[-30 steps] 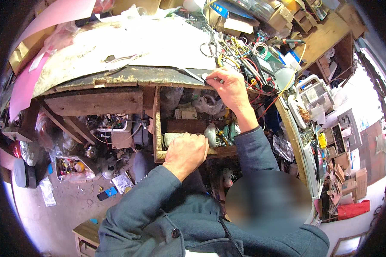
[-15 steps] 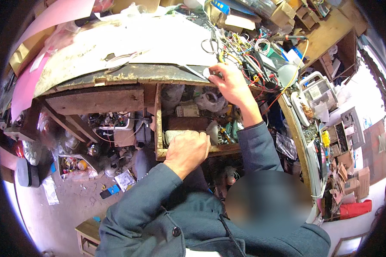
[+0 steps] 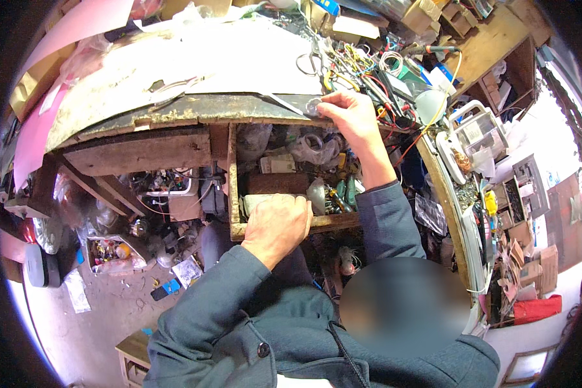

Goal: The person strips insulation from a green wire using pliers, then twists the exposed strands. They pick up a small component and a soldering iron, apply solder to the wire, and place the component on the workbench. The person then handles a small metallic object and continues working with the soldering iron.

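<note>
My left hand (image 3: 277, 225) is closed over the front board of an open wooden drawer (image 3: 333, 222). Inside lie a brown block (image 3: 278, 183), clear plastic bags (image 3: 257, 140), a roll of tape (image 3: 312, 142) and green-handled tools (image 3: 350, 192). Beyond the drawer, at the bench edge, the thumb and forefinger of my right hand (image 3: 355, 119) close on a small clear round piece (image 3: 313, 107). A thin pale strip (image 3: 279, 101) lies just left of that piece.
White sheeting (image 3: 220, 55) covers the bench top. Scissors (image 3: 313, 61), tangled wires (image 3: 368, 64) and a soldering iron (image 3: 433, 49) crowd its right part. A clear plastic case (image 3: 477, 134) stands at the right. Boxes and scraps litter the floor at left.
The right fingers have shifted slightly, and more of the clear round piece shows. The left hand stays on the drawer front; the whole view has moved a little.
</note>
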`<action>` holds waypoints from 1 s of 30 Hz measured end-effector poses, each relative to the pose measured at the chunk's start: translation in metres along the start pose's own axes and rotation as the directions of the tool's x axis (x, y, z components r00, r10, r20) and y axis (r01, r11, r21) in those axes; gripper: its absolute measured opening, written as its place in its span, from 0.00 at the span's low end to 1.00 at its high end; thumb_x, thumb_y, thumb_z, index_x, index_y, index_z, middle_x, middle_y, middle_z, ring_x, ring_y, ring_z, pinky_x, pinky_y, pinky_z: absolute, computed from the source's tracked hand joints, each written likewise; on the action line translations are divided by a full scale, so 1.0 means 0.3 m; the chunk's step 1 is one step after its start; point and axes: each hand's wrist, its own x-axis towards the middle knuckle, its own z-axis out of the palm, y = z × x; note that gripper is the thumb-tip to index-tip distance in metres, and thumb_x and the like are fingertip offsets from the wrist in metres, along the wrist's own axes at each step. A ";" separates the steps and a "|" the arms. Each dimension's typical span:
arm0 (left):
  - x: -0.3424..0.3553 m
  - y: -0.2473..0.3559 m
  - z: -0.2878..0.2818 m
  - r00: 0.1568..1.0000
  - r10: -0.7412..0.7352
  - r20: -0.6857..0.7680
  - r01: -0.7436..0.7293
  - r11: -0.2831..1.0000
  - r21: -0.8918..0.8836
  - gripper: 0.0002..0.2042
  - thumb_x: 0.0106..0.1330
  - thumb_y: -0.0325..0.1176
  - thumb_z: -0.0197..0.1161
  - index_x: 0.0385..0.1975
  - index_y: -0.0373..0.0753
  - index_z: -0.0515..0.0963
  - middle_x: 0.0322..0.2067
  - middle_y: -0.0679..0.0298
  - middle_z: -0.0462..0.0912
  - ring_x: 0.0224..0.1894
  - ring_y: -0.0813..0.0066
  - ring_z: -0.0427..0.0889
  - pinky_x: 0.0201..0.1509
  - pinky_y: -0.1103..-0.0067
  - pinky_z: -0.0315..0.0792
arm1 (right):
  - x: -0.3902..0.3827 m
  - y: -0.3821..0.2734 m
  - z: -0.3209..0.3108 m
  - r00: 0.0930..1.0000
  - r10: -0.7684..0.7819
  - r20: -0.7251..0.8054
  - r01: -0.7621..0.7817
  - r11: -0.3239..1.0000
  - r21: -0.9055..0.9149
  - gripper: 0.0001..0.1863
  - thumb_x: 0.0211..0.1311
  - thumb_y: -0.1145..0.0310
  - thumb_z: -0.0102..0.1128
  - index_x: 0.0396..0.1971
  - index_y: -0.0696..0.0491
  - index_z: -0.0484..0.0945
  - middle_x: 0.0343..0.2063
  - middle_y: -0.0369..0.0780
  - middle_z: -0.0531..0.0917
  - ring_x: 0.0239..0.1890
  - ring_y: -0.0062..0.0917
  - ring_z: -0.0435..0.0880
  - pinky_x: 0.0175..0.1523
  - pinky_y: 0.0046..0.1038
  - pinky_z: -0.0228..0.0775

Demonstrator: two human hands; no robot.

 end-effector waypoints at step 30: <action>0.006 0.008 -0.013 0.997 -0.037 0.067 0.035 0.999 0.025 0.14 0.67 0.39 0.58 0.23 0.38 0.79 0.22 0.54 0.83 0.27 0.59 0.84 0.32 0.66 0.78 | -0.268 0.018 0.128 0.983 0.127 0.132 -0.180 0.812 0.555 0.18 0.63 0.74 0.68 0.52 0.60 0.79 0.34 0.41 0.87 0.31 0.23 0.87 0.38 0.26 0.82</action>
